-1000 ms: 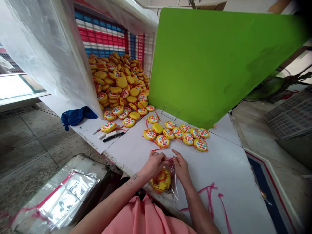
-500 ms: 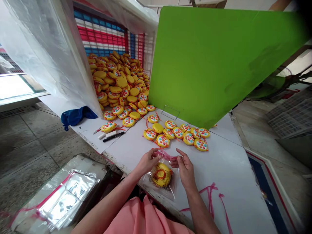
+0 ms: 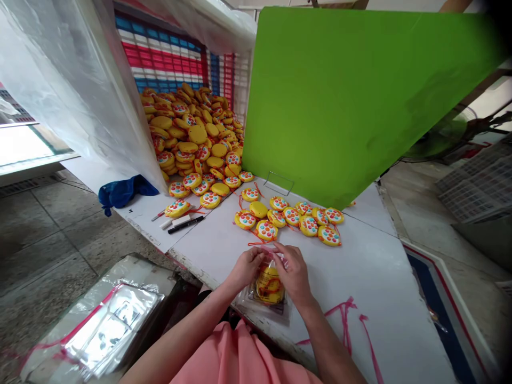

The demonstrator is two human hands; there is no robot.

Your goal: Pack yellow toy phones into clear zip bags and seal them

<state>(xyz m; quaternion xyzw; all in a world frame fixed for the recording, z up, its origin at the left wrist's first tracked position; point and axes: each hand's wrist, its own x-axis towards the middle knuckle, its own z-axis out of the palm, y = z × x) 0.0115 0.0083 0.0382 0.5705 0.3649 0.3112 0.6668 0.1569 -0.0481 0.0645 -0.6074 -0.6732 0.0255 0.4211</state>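
A clear plastic bag lies at the table's front edge, with a round yellow toy and its orange cord inside. My left hand pinches the left side of the bag's pink-edged top. On the other side my right hand has its fingers closed on the same top edge, nearer the middle. Just beyond my hands lie several yellow toys with white faces and coloured dots, some with orange cords.
A large heap of the same toys spills from a plastic-draped crate at the back left. A green board stands at the back right. Pens and a blue cloth lie left; pink strips lie right. Stacked clear bags sit lower left.
My right hand has moved left along the bag's top, closer to my left hand. The bag's pink edge is now bunched between them, and the toy inside has shifted slightly right.
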